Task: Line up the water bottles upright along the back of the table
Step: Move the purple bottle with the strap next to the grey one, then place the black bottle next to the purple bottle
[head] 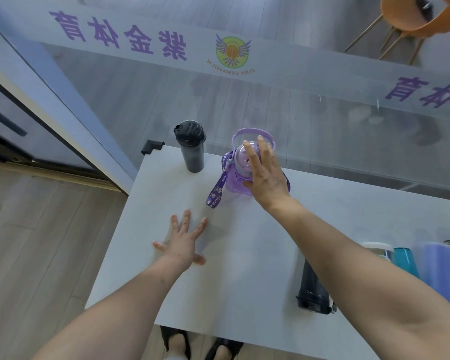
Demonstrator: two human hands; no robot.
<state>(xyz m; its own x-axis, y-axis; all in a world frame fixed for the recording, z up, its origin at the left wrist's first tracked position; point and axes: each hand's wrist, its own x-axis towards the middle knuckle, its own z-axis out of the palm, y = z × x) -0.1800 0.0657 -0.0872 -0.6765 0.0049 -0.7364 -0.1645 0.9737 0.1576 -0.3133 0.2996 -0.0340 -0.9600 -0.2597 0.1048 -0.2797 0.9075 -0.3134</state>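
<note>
A dark grey bottle (191, 148) with a black lid stands upright at the back left of the white table (166, 268). To its right stands a purple bottle (238, 178) with a loop handle and a hanging printed strap. My right hand (264, 172) lies over the purple bottle's top and side, fingers wrapped on it. My left hand (185, 241) rests flat on the table, fingers spread, holding nothing. A black bottle (313, 289) lies on its side near the front right, partly behind my right forearm. Several more bottles (426, 263), teal, lilac and dark, lie at the right edge.
A glass partition (322, 113) with purple lettering runs right behind the table's back edge. A black corner guard (151, 146) caps the back left corner. Wood floor lies to the left, and my feet (200, 345) show under the front edge.
</note>
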